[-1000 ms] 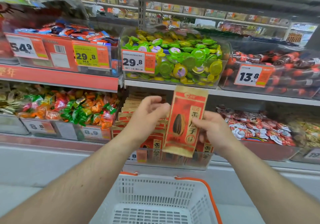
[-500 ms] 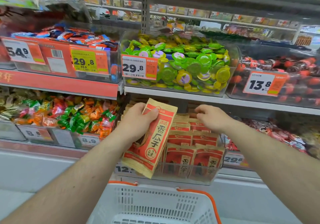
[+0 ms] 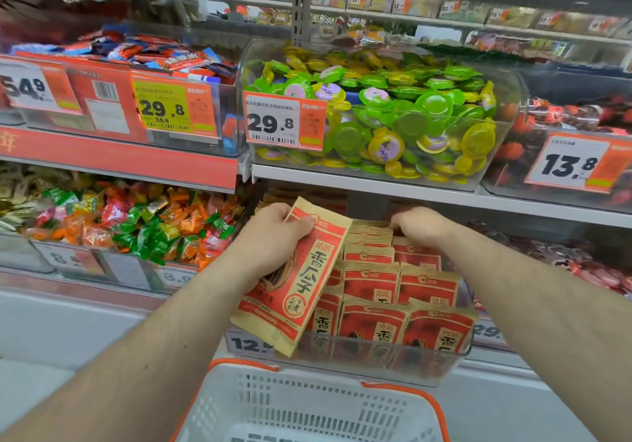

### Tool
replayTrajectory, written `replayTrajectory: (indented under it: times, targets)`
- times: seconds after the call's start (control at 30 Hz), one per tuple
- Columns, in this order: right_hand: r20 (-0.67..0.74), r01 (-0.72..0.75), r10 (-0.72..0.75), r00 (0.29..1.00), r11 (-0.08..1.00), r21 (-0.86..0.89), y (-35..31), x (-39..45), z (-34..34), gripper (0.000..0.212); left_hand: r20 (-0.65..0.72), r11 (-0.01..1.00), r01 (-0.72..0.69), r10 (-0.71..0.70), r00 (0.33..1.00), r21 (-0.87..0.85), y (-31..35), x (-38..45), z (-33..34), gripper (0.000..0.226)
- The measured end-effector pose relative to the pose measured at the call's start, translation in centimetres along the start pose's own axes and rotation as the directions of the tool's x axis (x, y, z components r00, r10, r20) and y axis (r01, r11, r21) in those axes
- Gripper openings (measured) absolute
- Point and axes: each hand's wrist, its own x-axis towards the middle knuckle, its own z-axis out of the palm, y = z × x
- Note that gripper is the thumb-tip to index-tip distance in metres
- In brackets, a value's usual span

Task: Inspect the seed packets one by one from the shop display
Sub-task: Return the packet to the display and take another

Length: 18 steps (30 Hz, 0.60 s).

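Head view: your left hand gripped one seed packet, thumb across its top front, fingers behind it. The packet was tilted, top edge leaning right, lower corner hanging in front of the clear display bin and over the 12-something price tag.

Your right hand was reaching into the back rows of the stacked seed packets in that bin, fingers curled down onto the packet tops. Can't tell whether it actually pinched one or just rested on them.

The bin sat on the lower shelf; packets in it stood upright in rows, red-and-tan fronts facing you.

Left of the bin: mixed wrapped candies. Shelf above: clear tub of green and yellow jelly cups with a 29.8 tag, a tub of red and blue wrapped snacks to its left, and a dark red candy tub with a 13.8 tag to its right.

White shopping basket with orange handles was directly below your forearms, under the bin.
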Motion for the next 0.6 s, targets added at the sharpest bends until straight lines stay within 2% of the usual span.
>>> replayTrajectory:
  times: [0.1, 0.2, 0.27, 0.4, 0.5, 0.6]
  targets:
    - [-0.022, -0.113, 0.120, 0.993, 0.972, 0.207, 0.0, 0.0, 0.0, 0.034, 0.021, 1.000, 0.021, -0.021, 1.000, -0.002, 0.2, 0.2, 0.0, 0.021]
    - [-0.042, -0.133, 0.148, 0.988, 0.958, 0.254, 0.1, 0.6, 0.2, 0.033, 0.043, 0.999, 0.033, -0.032, 0.999, -0.014, 0.1, 0.2, -0.1, 0.022]
    - [-0.112, -0.084, 0.105, 0.988, 0.980, 0.183, 0.2, 1.0, 0.4, 0.034, 0.045, 0.999, 0.036, -0.035, 0.998, -0.021, 0.1, 0.2, -0.1, 0.022]
    - [-0.149, -0.075, 0.105, 0.983, 0.979, 0.192, 0.2, 1.1, 0.4, 0.044, 0.050, 0.999, 0.030, -0.029, 0.998, -0.016, 0.1, 0.1, -0.2, 0.022]
    - [-0.121, -0.076, 0.089, 0.989, 0.992, 0.103, 0.0, 1.0, 0.4, 0.042, 0.057, 1.000, 0.027, -0.027, 0.998, -0.003, 0.1, -0.1, -0.2, 0.022]
    - [-0.032, -0.065, 0.066, 0.997, 0.998, 0.007, -0.7, 0.9, 0.3, 0.037, 0.068, 1.000, 0.025, -0.025, 0.997, 0.003, 0.1, -0.2, -0.2, 0.022]
